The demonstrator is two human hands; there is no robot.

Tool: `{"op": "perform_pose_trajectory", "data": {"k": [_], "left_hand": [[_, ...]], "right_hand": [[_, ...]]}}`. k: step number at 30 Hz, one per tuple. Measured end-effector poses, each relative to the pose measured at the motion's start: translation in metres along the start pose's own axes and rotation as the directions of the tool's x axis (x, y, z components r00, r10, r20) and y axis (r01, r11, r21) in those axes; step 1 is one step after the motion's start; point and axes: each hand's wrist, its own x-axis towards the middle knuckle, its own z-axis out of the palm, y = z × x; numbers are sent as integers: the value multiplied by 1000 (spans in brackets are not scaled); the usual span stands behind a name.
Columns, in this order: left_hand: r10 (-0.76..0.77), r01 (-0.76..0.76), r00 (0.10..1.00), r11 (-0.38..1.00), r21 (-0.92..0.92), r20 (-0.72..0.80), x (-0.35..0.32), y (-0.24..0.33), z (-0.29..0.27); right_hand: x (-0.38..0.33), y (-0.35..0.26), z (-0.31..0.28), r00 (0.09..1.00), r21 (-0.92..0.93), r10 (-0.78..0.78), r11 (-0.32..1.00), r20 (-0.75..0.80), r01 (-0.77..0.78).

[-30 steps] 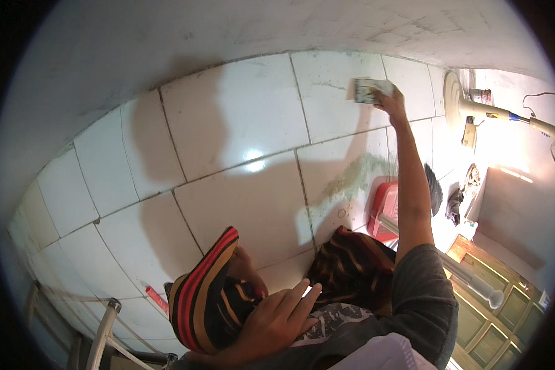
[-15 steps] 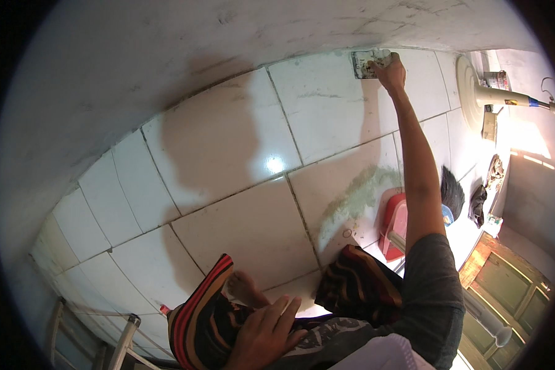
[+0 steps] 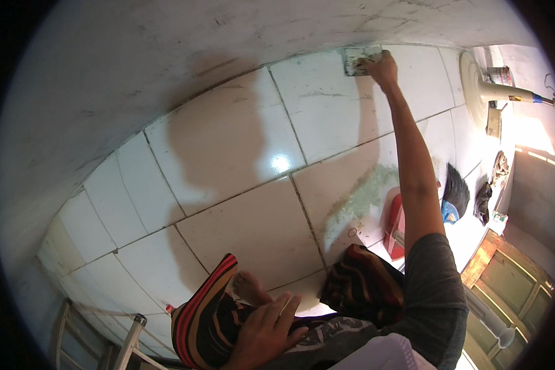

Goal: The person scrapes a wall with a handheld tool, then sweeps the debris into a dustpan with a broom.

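My right hand point(image 3: 382, 69) reaches far ahead and grips a putty scraper point(image 3: 353, 63), a flat rectangular plate smeared with pale paste. The scraper lies against the white tiles point(image 3: 240, 231) close to where they meet the grey wall point(image 3: 135, 80). Low in the view, my left hand point(image 3: 266, 333) rests on my striped cloth point(image 3: 197, 320). Between its index and middle fingers is a thin white stick that looks like a cigarette point(image 3: 284, 306). Greenish-grey dried paste point(image 3: 367, 191) marks the tiles left of my right forearm.
A red dustpan point(image 3: 396, 225) and a black-bristled broom point(image 3: 455, 188) lie by my right arm. Farther right stand a cream round base with a pole point(image 3: 475, 92), a can point(image 3: 501, 75) and a paneled wooden door point(image 3: 505, 287). A metal ladder point(image 3: 129, 342) is at lower left.
My right hand has slid the scraper slightly left along the wall's foot. The view has shifted a little; my left hand rests as before.
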Motion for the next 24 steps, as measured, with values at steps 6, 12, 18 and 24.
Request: {"op": "perform_pose_trajectory", "data": {"k": [6,12,18,24], "left_hand": [[36,-34,999,999,37,-39,-6,-6,3],[60,-58,997,997,47,-44,-10,-8,2],[75,-74,995,997,19,-62,-13,-10,-2],[87,-87,994,996,9,-65,-15,-12,-5]], "right_hand": [[-6,3,5,999,16,52,999,-10,-52],[-13,2,8,987,189,148,973,-67,-133],[-20,-11,7,996,73,62,996,-64,-57],[-19,-13,-2,992,-2,52,999,-113,-53]]}}
